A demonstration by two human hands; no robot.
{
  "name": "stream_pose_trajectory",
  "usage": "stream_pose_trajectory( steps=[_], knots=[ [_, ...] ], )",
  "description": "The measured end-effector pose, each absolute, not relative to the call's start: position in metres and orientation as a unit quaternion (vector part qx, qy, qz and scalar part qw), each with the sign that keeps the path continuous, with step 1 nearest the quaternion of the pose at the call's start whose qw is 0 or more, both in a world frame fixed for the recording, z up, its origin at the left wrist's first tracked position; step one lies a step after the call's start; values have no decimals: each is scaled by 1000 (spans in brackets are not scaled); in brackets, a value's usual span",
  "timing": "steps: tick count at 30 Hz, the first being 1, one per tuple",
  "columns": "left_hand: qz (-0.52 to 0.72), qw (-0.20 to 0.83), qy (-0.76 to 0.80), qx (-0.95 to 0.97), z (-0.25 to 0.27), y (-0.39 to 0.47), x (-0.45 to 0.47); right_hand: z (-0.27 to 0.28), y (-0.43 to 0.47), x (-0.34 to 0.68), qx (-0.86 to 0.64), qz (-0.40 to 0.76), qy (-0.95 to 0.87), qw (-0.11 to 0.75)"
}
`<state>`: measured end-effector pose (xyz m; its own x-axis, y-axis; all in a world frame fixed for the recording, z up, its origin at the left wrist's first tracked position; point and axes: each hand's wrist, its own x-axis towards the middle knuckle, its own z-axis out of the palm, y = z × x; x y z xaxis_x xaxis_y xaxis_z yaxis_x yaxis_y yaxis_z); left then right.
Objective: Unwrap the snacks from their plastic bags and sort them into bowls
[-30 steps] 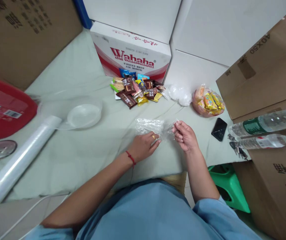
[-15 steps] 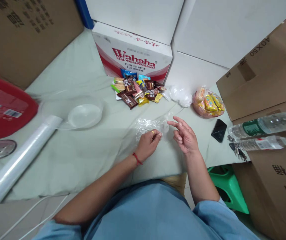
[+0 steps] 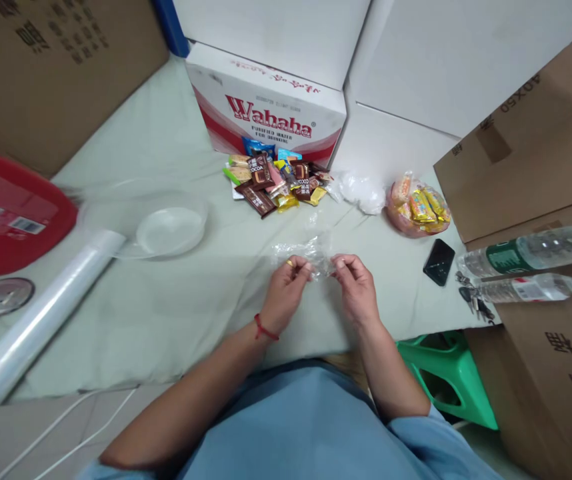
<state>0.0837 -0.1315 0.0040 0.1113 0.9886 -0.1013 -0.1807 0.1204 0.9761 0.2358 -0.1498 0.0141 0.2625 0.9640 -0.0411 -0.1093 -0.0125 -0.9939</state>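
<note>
Between my hands a clear, crinkled plastic bag (image 3: 311, 250) is stretched just above the green cloth. My left hand (image 3: 289, 290), with a ring and a red bracelet, pinches its left part. My right hand (image 3: 357, 285) pinches the right edge between thumb and fingers. Beyond the bag lies a pile of wrapped snacks (image 3: 276, 180), with brown cocoa packets among yellow and pink ones. Crumpled clear plastic (image 3: 363, 192) sits right of the pile. Farther right is a round bowl (image 3: 406, 225) of yellow and orange wrapped sweets.
A Wahaha carton (image 3: 271, 110) stands behind the snacks. To the left are a clear plastic bowl (image 3: 111, 217), a roll of film (image 3: 41, 320) and a red container (image 3: 13, 207). A phone (image 3: 439, 262), keys (image 3: 476, 303) and two bottles (image 3: 541, 250) lie right. A green stool (image 3: 459, 380) stands below.
My right hand has closed from spread fingers to a pinch on the bag. Both hands have shifted slightly left, and the bag now spans between them.
</note>
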Motion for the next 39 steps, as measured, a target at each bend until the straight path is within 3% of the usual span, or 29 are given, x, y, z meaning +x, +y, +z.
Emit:
stream_pose_trajectory(
  steps=[7, 13, 26, 34, 39],
  knots=[
    [570, 674, 424, 202, 25, -127, 51, 32, -145, 240, -463, 605, -251, 597],
    [524, 710, 439, 169, 36, -122, 8, 29, -140, 249, -470, 647, -215, 561],
    [426, 691, 567, 139, 16, -133, -8, 8, -136, 219, -583, 555, -315, 504],
    [488, 592, 630, 122, 20, -175, -26, 13, -134, 215, -574, 540, -322, 524],
    [298, 712, 581, 259, 20, -202, -27, 12, -135, 207, -573, 548, -324, 516]
  ],
)
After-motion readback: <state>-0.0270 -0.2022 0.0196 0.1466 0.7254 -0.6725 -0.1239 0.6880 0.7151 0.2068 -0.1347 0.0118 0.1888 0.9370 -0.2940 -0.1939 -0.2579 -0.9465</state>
